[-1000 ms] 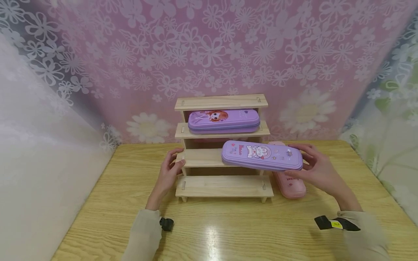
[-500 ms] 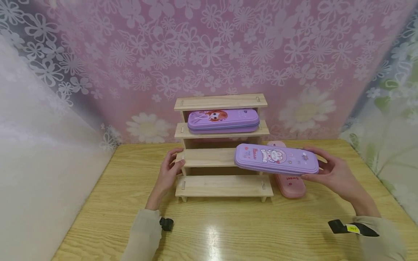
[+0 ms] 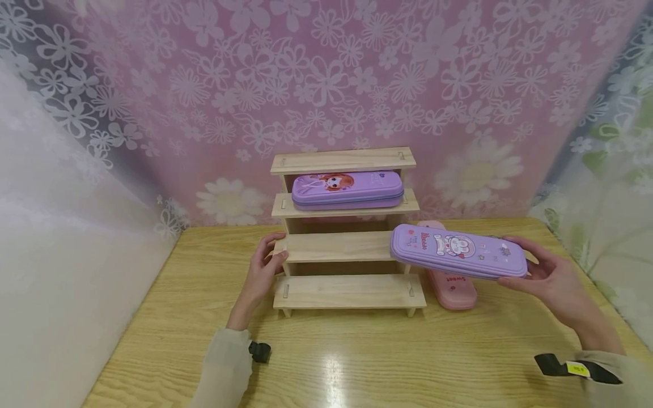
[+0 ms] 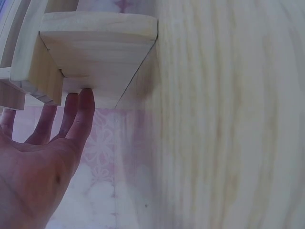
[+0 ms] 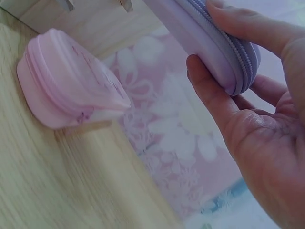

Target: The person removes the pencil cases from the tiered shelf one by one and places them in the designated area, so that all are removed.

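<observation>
The right hand (image 3: pixel 561 286) pinches a lilac rabbit case (image 3: pixel 461 253) by its right end, thumb and fingers on opposite sides — the grip is parted only as far as the case demands. That case hangs in the air, its other end by the wooden rack (image 3: pixel 336 247); whether they touch, I cannot tell. Below it, a pink case (image 3: pixel 454 296) lies on the surface (image 3: pixel 377 351), partly hidden. The left hand (image 3: pixel 260 277) holds the rack's left edge, its grip bent round it.
</observation>
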`<state>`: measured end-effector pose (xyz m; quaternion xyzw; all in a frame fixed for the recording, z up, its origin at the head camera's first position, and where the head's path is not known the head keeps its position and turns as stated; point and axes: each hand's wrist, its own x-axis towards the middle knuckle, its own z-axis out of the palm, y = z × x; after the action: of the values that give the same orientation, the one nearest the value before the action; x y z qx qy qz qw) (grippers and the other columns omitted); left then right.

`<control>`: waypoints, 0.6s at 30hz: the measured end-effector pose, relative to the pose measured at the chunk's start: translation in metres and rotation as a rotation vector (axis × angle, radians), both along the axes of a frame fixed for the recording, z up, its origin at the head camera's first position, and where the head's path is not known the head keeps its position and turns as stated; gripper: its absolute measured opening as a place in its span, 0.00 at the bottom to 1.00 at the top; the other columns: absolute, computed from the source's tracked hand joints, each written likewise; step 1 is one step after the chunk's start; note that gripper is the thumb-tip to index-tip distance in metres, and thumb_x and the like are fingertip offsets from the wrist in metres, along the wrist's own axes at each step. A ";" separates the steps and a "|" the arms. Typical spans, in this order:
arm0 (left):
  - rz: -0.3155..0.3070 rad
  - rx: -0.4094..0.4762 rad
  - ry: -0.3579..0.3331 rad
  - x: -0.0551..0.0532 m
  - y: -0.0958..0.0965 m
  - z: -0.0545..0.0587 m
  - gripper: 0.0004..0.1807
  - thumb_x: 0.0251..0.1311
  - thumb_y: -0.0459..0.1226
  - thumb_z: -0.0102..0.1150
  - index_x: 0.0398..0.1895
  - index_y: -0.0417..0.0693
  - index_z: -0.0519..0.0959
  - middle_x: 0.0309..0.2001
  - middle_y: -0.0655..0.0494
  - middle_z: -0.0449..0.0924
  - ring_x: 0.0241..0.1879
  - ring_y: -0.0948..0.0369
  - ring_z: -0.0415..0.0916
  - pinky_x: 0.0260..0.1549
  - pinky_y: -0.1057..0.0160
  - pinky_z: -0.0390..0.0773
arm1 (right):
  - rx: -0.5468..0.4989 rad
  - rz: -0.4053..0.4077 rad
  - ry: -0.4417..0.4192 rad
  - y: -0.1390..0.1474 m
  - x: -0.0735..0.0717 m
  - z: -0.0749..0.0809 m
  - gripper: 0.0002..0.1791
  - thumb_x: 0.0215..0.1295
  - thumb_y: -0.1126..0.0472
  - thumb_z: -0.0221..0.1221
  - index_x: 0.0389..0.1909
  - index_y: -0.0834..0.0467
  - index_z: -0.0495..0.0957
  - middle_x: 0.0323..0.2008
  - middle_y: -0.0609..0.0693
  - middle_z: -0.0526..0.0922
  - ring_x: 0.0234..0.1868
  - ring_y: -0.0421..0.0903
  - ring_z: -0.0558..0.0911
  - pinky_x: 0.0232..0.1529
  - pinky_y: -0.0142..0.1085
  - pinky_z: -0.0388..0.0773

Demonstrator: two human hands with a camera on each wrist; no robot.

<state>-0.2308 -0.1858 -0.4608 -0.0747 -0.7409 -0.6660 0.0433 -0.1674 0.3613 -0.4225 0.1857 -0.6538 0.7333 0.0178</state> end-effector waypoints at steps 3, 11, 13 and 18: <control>-0.002 0.000 0.003 0.000 0.000 0.000 0.22 0.74 0.34 0.52 0.68 0.53 0.69 0.64 0.43 0.73 0.52 0.53 0.77 0.48 0.51 0.83 | -0.019 0.003 0.006 0.009 0.003 -0.002 0.44 0.56 0.93 0.52 0.75 0.66 0.63 0.64 0.44 0.78 0.54 0.37 0.86 0.44 0.31 0.85; 0.004 -0.012 0.000 -0.001 0.000 -0.001 0.23 0.74 0.35 0.53 0.70 0.50 0.68 0.63 0.42 0.73 0.51 0.55 0.77 0.49 0.50 0.84 | -0.094 -0.087 -0.014 0.028 0.012 -0.003 0.45 0.55 0.94 0.52 0.73 0.62 0.67 0.68 0.43 0.74 0.55 0.35 0.85 0.44 0.29 0.85; 0.006 -0.014 0.000 0.000 0.000 -0.001 0.24 0.74 0.35 0.53 0.71 0.48 0.68 0.63 0.42 0.73 0.51 0.56 0.77 0.48 0.50 0.84 | -0.092 -0.145 -0.015 0.030 0.013 -0.002 0.44 0.54 0.94 0.53 0.72 0.62 0.69 0.68 0.42 0.75 0.53 0.34 0.85 0.42 0.28 0.84; 0.003 -0.004 -0.003 -0.001 0.000 -0.002 0.24 0.74 0.35 0.52 0.71 0.47 0.67 0.63 0.42 0.73 0.51 0.55 0.77 0.49 0.48 0.84 | -0.041 -0.266 -0.016 0.033 0.015 -0.001 0.43 0.53 0.91 0.58 0.71 0.62 0.69 0.64 0.39 0.78 0.50 0.30 0.85 0.39 0.25 0.84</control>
<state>-0.2317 -0.1858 -0.4628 -0.0726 -0.7425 -0.6645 0.0433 -0.1521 0.3944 -0.4233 0.0911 -0.6575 0.7393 0.1132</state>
